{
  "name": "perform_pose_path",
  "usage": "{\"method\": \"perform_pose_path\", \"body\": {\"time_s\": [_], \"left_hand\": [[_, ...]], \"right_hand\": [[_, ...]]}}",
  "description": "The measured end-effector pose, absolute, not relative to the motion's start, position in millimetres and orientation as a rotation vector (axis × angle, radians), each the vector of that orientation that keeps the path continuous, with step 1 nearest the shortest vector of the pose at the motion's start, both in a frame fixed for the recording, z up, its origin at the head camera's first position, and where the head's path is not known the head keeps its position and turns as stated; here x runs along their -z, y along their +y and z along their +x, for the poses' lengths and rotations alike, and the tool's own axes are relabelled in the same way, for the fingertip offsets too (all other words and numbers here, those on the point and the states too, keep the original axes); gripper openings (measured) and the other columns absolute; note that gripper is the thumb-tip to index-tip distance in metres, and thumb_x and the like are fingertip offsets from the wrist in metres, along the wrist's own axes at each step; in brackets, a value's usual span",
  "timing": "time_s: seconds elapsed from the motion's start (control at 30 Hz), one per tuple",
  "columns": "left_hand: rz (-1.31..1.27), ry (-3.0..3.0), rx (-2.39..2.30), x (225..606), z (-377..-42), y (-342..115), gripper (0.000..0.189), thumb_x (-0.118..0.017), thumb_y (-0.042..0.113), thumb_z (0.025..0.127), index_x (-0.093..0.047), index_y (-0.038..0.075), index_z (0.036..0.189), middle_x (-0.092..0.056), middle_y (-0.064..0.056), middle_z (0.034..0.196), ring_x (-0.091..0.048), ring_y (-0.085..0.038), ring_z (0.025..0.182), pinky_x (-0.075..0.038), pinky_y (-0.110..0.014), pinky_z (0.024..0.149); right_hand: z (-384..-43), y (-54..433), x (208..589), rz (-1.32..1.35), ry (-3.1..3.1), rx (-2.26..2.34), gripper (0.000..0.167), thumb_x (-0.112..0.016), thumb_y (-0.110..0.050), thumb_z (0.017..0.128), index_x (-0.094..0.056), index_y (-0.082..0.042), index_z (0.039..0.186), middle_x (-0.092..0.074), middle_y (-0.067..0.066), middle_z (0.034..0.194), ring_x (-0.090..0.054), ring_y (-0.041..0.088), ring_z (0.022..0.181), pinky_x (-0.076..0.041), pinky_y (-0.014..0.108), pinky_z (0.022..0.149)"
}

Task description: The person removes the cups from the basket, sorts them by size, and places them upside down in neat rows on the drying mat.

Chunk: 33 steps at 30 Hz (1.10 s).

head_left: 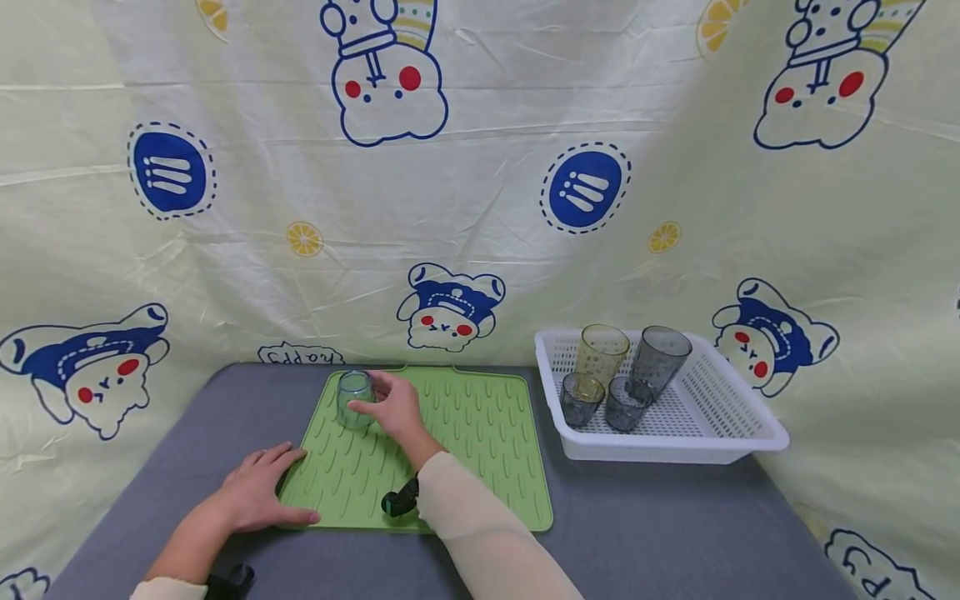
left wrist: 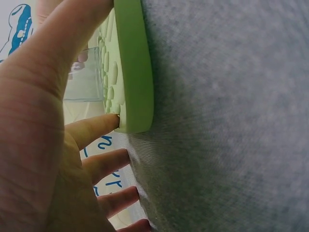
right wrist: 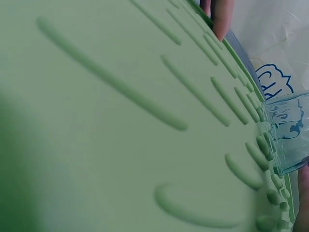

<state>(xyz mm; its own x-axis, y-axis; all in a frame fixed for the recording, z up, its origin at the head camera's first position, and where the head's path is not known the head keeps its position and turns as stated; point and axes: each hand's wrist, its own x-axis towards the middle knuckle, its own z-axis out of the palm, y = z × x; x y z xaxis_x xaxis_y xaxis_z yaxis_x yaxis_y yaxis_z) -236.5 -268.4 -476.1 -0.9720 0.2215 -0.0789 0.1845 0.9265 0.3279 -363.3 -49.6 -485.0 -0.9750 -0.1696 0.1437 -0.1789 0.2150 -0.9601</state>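
A small blue-tinted glass (head_left: 355,402) stands on the green ridged mat (head_left: 465,450), near its far left corner. My right hand (head_left: 399,410) holds the glass from its right side, thumb in front and fingers behind. In the right wrist view the see-through glass (right wrist: 288,133) meets the mat's ridged surface, with part of a hand beside it. My left hand (head_left: 255,492) lies at the mat's left edge with its fingers spread. In the left wrist view its thumb and index finger touch the mat's thick rim (left wrist: 137,72), while the other fingertips rest on the grey cloth.
A white perforated basket (head_left: 675,450) stands right of the mat. Inside are a tall yellowish glass (head_left: 602,350), a tall grey glass (head_left: 660,362) and two shorter dark glasses. Grey cloth (head_left: 637,525) covers the table, and a printed sheet (head_left: 487,208) hangs behind it.
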Motion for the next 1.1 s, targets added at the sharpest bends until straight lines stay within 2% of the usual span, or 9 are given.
{"method": "perform_pose_path", "body": {"time_s": [0.53, 0.87, 1.1], "left_hand": [[0.326, 2.976, -0.499, 476, -236, -269, 0.108, -0.082, 0.069, 0.068, -0.051, 0.004, 0.148, -0.042, -0.031, 0.154, -0.035, -0.063, 0.137, -0.036, -0.080, 0.100], [0.341, 2.989, -0.481, 478, -235, -268, 0.107, -0.081, 0.071, 0.069, -0.051, 0.005, 0.148, -0.042, -0.030, 0.154, -0.037, -0.061, 0.138, -0.036, -0.079, 0.101], [0.375, 3.012, -0.455, 478, -236, -271, 0.106, -0.081, 0.071, 0.069, -0.053, 0.006, 0.147, -0.044, -0.030, 0.153, -0.040, -0.058, 0.137, -0.037, -0.077, 0.099]], "right_hand": [[-357, -48, 487, 0.332, -2.502, -1.895, 0.064, -0.088, -0.024, 0.082, -0.063, -0.020, 0.141, -0.067, 0.004, 0.139, -0.064, 0.026, 0.128, -0.054, 0.037, 0.105], [-352, -37, 490, 0.317, -2.483, -1.943, 0.072, -0.088, -0.026, 0.083, -0.057, -0.014, 0.146, -0.061, 0.005, 0.146, -0.059, 0.029, 0.133, -0.051, 0.040, 0.109], [-342, -21, 490, 0.328, -2.390, -2.062, 0.065, -0.088, -0.026, 0.083, -0.061, -0.015, 0.141, -0.064, 0.012, 0.142, -0.063, 0.028, 0.127, -0.055, 0.037, 0.104]]}}
